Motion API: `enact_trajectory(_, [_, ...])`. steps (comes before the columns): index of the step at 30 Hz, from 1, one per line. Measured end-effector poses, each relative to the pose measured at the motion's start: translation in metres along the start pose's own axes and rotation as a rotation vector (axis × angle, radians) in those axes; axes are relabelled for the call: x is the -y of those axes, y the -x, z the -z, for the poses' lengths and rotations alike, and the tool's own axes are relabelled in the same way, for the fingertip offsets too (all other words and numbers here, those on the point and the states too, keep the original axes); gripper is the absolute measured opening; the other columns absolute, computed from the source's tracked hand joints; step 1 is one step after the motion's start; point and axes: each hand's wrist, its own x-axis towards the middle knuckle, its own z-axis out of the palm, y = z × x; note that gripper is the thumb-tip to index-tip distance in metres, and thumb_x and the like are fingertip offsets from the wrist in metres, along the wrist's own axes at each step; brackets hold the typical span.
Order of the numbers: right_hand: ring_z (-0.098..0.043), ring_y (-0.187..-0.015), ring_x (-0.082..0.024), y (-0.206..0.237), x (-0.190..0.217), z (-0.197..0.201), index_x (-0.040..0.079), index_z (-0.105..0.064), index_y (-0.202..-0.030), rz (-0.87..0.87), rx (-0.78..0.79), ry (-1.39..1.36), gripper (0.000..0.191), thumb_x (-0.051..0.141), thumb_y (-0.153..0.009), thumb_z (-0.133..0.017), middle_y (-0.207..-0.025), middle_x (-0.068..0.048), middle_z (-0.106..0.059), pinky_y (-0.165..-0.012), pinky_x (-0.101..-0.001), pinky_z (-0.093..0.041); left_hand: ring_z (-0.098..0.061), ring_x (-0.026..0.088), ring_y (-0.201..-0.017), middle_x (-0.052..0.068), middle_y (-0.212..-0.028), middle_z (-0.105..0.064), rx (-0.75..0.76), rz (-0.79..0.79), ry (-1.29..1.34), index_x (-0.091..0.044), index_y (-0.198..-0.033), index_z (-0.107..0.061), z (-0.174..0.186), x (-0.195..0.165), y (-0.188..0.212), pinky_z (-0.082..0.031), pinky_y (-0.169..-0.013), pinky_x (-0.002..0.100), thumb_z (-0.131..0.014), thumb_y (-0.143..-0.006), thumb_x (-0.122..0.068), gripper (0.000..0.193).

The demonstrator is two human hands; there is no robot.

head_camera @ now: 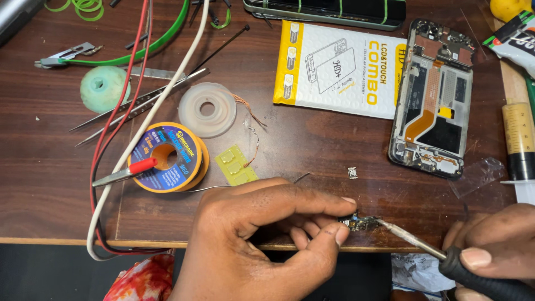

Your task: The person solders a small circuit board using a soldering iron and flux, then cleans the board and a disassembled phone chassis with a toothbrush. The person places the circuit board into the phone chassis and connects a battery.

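Observation:
My left hand (pixel 262 234) pinches a tiny dark circuit board (pixel 359 223) between thumb and forefinger at the front edge of the wooden table (pixel 312 150). My right hand (pixel 493 248) grips the black handle of a soldering iron (pixel 440 253), whose metal tip touches the right side of the small board. A thin solder wire runs from under my left hand toward the orange solder spool (pixel 167 158).
An opened phone (pixel 434 100) with exposed internals lies at right, beside a yellow-and-white padded package (pixel 340 69). A tiny metal part (pixel 352 173), yellow tape piece (pixel 237 165), clear braid reel (pixel 207 110), tweezers (pixel 134 106), green ball (pixel 104 88), cables, a red probe (pixel 125 171) and a syringe (pixel 519 142) lie about.

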Motion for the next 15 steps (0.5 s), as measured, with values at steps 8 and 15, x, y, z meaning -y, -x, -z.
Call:
enact_trajectory(8, [-0.065, -0.067, -0.013, 0.0003, 0.0031, 0.0014, 0.01, -0.066, -0.117, 0.001, 0.011, 0.076, 0.033, 0.015, -0.087, -0.08, -0.082, -0.006, -0.06, -0.065, -0.0323, -0.057, -0.074, 0.0, -0.077, 0.001, -0.086, -0.081, 0.013, 0.048, 0.011, -0.006, -0.104, -0.083, 0.0, -0.0004, -0.0011, -0.056, -0.065, 0.013, -0.078, -0.081, -0.007, 0.023])
enact_trajectory(15, [-0.067, -0.069, -0.013, -0.0002, 0.0077, -0.0009, 0.011, -0.066, -0.117, -0.003, 0.013, 0.14, 0.035, 0.014, -0.086, -0.08, -0.084, -0.006, -0.061, -0.066, -0.0324, -0.059, -0.074, 0.001, -0.077, 0.003, -0.086, -0.081, -0.001, -0.033, -0.028, -0.006, -0.104, -0.083, -0.0006, 0.0011, -0.001, -0.057, -0.065, 0.014, -0.08, -0.081, -0.007, 0.023])
